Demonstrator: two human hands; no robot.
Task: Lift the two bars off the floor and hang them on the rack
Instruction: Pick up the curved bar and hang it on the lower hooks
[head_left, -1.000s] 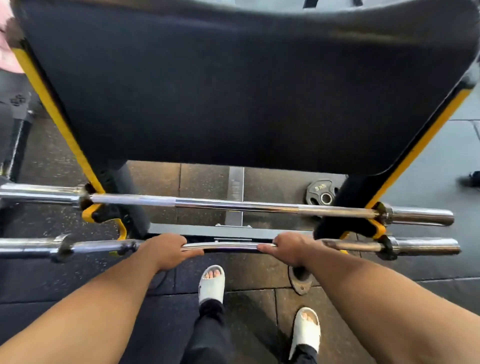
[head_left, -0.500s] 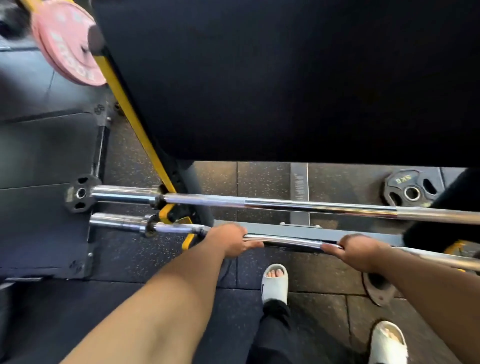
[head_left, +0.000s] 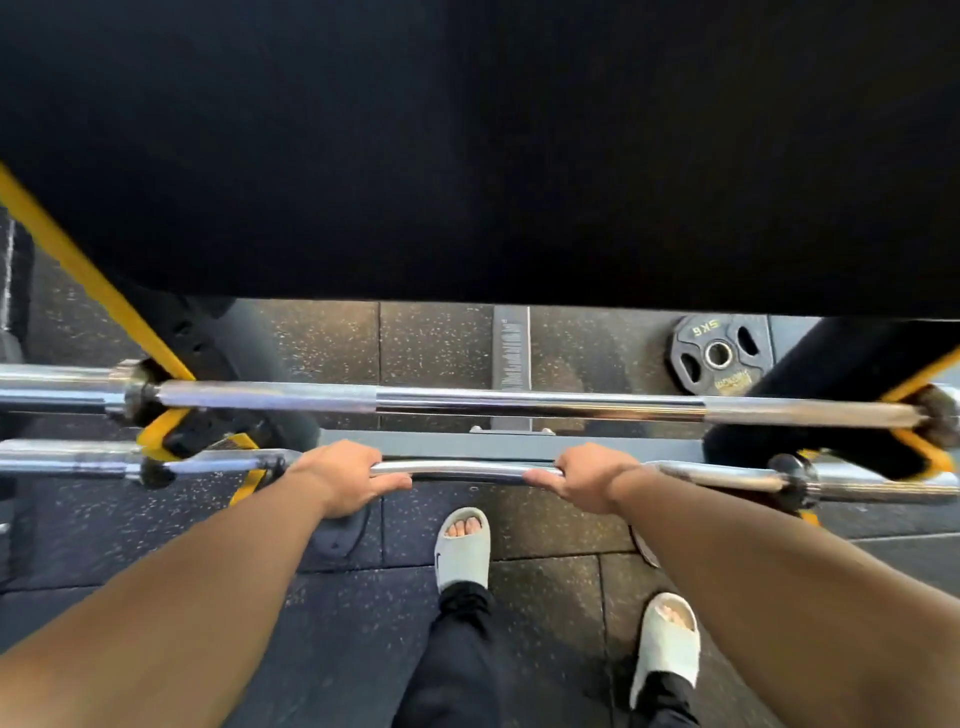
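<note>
Gripping curved bar (head_left: 467, 469): left hand (head_left: 340, 477), right hand (head_left: 587, 475).

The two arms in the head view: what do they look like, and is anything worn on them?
Both forearms are bare: no sleeves, watch, bands or gloves show. The left hand and right hand carry no visible rings or markings.

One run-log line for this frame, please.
left hand: gripping curl bar | right hand: gripping curl bar | straight barbell: on rack hooks | weight plate: on floor
</note>
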